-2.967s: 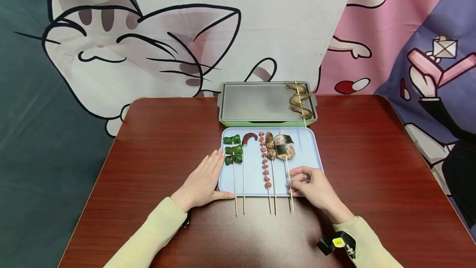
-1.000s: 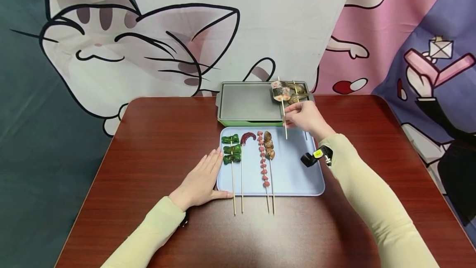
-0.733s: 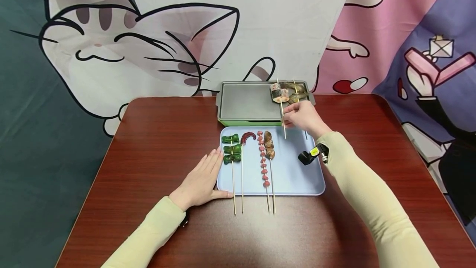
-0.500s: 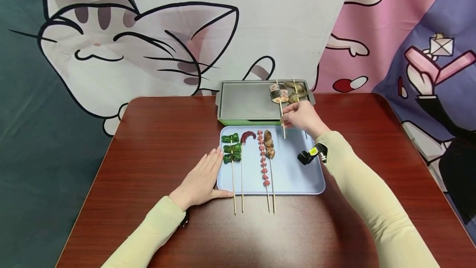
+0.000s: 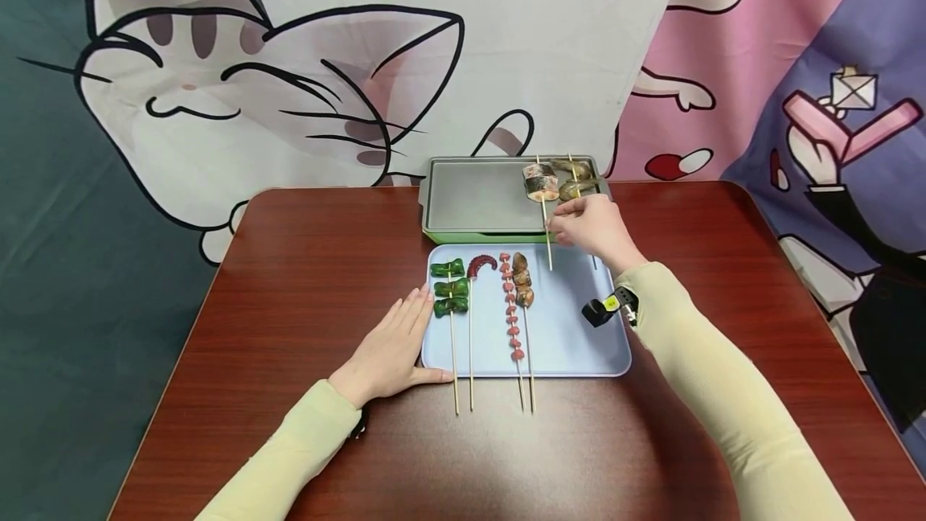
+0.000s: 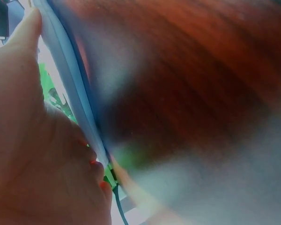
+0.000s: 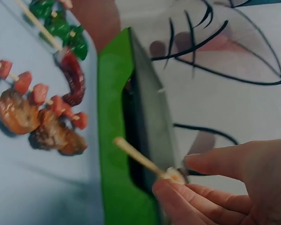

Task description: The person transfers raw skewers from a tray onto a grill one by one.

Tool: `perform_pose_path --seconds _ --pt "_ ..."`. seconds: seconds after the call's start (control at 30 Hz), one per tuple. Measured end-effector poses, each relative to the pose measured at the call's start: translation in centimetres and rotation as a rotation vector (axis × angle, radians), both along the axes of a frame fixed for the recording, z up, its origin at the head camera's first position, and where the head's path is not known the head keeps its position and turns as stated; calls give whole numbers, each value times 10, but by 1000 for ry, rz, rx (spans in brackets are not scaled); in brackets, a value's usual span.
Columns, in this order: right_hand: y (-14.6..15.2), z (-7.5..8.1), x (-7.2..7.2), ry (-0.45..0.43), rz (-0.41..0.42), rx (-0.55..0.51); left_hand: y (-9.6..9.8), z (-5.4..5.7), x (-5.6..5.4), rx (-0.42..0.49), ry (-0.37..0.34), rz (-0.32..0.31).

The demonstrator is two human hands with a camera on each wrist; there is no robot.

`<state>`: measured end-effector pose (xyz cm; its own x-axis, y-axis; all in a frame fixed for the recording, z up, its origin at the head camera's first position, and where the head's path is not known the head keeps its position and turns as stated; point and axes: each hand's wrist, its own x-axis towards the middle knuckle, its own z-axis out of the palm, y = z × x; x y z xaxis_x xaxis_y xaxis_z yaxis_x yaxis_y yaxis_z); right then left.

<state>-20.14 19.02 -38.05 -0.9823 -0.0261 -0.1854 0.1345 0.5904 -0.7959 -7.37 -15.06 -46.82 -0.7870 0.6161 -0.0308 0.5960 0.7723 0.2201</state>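
In the head view my right hand (image 5: 589, 223) is at the front of the griddle pan (image 5: 470, 195), its fingertips beside the stick of a fish skewer (image 5: 540, 183). The fish lies on the pan, its stick sticking out over the near edge. In the right wrist view the thumb and a finger are parted, with the stick (image 7: 138, 157) at the gap between them. A shrimp skewer (image 5: 571, 191) lies just right of the fish, partly hidden by my hand. My left hand (image 5: 387, 352) lies flat against the left edge of the blue tray (image 5: 579, 336), thumb at its front corner.
On the tray lie a green pepper skewer (image 5: 451, 288), a red octopus tentacle skewer (image 5: 481, 265), a skewer of small pink pieces (image 5: 510, 308) and a browned meat skewer (image 5: 523, 288). Their sticks overhang the front rim. A cartoon cloth (image 5: 304, 95) hangs behind the table (image 5: 289, 280).
My right hand has carried the fish skewer from the tray's right part up onto the pan, left of the shrimp. Just now its fingers have parted from the stick. My left hand stays put.
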Motion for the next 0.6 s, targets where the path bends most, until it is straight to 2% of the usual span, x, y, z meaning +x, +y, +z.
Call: perform_pose_path --seconds 0.3,0.47,0.6 --pt "-5 29 30 165 24 -7 0 2 -1 15 15 -7" --pt "-6 30 52 215 93 3 1 3 -1 13 21 -7" --pt "-5 25 72 188 127 18 1 2 0 26 12 -11"
